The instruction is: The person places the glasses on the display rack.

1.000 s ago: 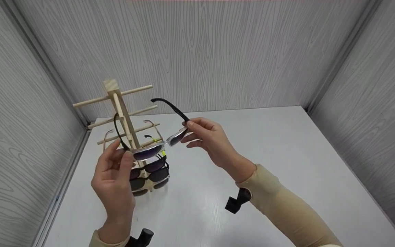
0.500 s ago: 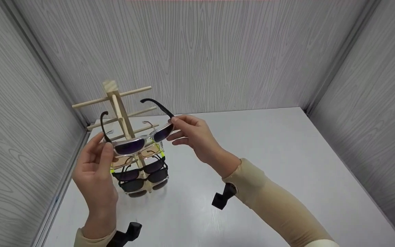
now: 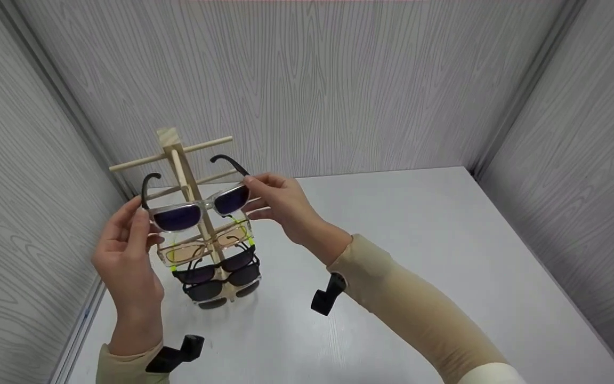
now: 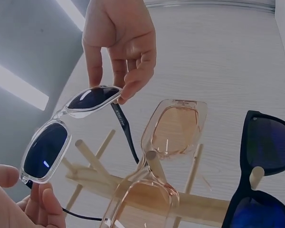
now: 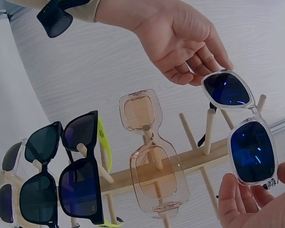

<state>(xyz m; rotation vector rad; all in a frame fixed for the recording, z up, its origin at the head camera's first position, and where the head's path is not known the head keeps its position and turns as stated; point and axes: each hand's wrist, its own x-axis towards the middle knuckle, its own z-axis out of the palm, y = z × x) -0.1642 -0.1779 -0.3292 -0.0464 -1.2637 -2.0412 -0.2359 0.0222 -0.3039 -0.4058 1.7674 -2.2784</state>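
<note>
Clear-framed sunglasses (image 3: 178,217) with dark blue lenses and black temples are held up between both hands, in front of the wooden display stand (image 3: 188,176). At one hinge, my left hand (image 3: 128,256) pinches the frame between thumb and fingers. My right hand (image 3: 280,205) pinches the opposite hinge, its other fingers loosely bent. Both temples are unfolded and point back toward the stand, one on each side of its post. In the right wrist view, the lenses of the sunglasses (image 5: 251,151) face the camera. Whether the frame touches a peg cannot be told.
Below on the stand hang peach-tinted glasses (image 3: 184,253), black sunglasses with yellow-green temples (image 3: 239,260), more black sunglasses (image 3: 204,290) and clear-framed dark ones (image 3: 212,303). Bare pegs (image 3: 208,144) stick out at the top. Wood-grain walls (image 3: 307,85) surround the white table (image 3: 392,224).
Both hands have carried the clear-framed sunglasses leftward, in line with the stand's post. The frame has become more level, its lenses turning toward the head camera.
</note>
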